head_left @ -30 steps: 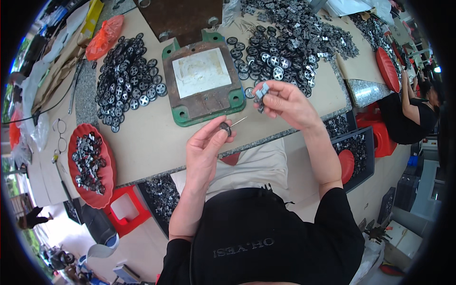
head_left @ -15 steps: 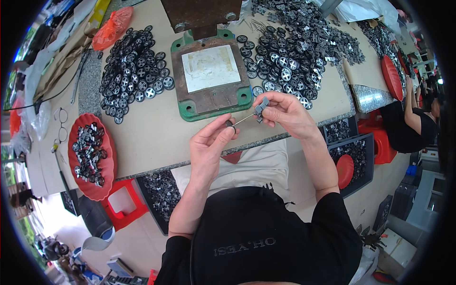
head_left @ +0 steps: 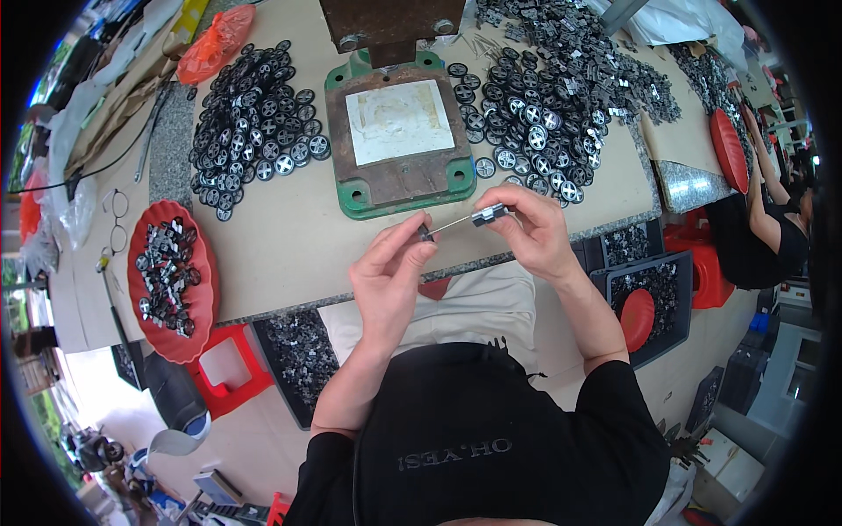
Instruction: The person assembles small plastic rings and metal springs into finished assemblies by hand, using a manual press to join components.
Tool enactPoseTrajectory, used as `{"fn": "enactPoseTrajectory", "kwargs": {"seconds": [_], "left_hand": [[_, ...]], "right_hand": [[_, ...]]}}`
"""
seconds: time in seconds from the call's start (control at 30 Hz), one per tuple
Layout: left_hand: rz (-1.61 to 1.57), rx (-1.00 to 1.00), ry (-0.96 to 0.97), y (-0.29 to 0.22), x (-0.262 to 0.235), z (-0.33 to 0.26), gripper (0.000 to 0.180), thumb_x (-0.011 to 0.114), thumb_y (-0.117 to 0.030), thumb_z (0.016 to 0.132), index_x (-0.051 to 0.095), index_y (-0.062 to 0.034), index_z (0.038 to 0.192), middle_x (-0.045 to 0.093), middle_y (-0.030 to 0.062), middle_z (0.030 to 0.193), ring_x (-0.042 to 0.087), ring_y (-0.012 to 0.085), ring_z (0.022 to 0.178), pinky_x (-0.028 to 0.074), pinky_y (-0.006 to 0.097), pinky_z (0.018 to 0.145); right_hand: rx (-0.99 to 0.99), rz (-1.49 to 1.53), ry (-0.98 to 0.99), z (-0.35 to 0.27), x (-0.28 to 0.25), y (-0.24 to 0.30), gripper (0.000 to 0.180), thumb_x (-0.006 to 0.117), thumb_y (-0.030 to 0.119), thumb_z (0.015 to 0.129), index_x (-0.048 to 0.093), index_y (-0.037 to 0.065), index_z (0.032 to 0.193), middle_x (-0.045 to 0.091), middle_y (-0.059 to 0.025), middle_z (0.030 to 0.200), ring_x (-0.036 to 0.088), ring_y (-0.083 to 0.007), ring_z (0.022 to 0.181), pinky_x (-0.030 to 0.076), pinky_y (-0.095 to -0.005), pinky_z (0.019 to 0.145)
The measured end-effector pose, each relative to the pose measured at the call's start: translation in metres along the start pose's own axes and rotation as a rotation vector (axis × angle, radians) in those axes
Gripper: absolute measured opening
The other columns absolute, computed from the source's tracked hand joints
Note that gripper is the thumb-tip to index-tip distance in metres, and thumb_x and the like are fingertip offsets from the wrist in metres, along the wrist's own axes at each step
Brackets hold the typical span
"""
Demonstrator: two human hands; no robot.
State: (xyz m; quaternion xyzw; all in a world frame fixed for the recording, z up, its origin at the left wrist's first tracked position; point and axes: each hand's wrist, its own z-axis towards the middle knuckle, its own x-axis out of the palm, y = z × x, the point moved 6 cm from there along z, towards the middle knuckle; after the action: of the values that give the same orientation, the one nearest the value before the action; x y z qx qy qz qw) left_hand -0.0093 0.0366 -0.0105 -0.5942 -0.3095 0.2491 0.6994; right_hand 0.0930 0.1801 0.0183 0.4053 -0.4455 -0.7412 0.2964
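Head view: a thin metal pin [head_left: 452, 224] is held level just above the near edge of the table [head_left: 289, 254], in front of the green-framed press plate [head_left: 399, 140]. The left hand [head_left: 390, 276] is closed, its fingertips pinching a small dark wheel [head_left: 425, 233] at the pin's left end; the right hand [head_left: 535, 232] is closed on a small dark part [head_left: 488, 213] at the other end. For a clean fit, pin and wheel bore are best kept in one line, pressure applied straight along the pin, fingertips kept close to the parts. Heaps of loose black wheels [head_left: 254, 114] lie toward the far edge.
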Motion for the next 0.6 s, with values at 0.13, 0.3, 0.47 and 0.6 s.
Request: {"fn": "enactPoseTrajectory", "kwargs": {"seconds": [0.13,0.3,0.47,0.6], "left_hand": [[0.055,0.073,-0.039,-0.008,0.000,-0.002,0.028,0.060,0.004,0.078,0.060,0.0009,0.106,0.060,0.0112,0.099,0.058,0.0149,0.082,0.048,0.025,0.074],[0.308,0.161,-0.012,-0.015,0.004,-0.003,0.028,0.061,0.004,0.076,0.061,0.0005,0.104,0.061,0.0110,0.097,0.058,0.0149,0.080,0.048,0.025,0.071],[-0.039,-0.096,0.026,0.002,0.006,-0.003,0.029,0.062,0.004,0.076,0.061,0.0000,0.105,0.061,0.0112,0.098,0.059,0.0156,0.082,0.048,0.025,0.072],[-0.033,-0.018,0.017,0.003,0.004,-0.002,0.030,0.061,0.003,0.078,0.059,0.0003,0.108,0.061,0.0109,0.098,0.060,0.0163,0.084,0.048,0.025,0.074]], "right_hand": [[0.284,0.394,-0.014,-0.005,0.008,-0.013,0.017,0.054,0.004,0.085,0.055,-0.001,0.101,0.057,-0.0032,0.093,0.054,-0.0077,0.078,0.045,-0.0216,0.068],[0.242,0.446,-0.044,-0.008,0.004,-0.012,0.016,0.054,0.004,0.085,0.055,-0.001,0.100,0.058,-0.0037,0.091,0.054,-0.0077,0.077,0.044,-0.0216,0.066],[-0.113,0.171,-0.005,-0.008,0.003,-0.007,0.014,0.054,0.004,0.085,0.055,-0.002,0.098,0.060,-0.0042,0.087,0.054,-0.0077,0.073,0.044,-0.0202,0.063],[0.149,0.292,-0.012,-0.007,0.007,-0.012,0.013,0.055,0.003,0.084,0.055,-0.001,0.097,0.060,-0.0043,0.086,0.052,-0.0071,0.070,0.042,-0.0195,0.059]]}}
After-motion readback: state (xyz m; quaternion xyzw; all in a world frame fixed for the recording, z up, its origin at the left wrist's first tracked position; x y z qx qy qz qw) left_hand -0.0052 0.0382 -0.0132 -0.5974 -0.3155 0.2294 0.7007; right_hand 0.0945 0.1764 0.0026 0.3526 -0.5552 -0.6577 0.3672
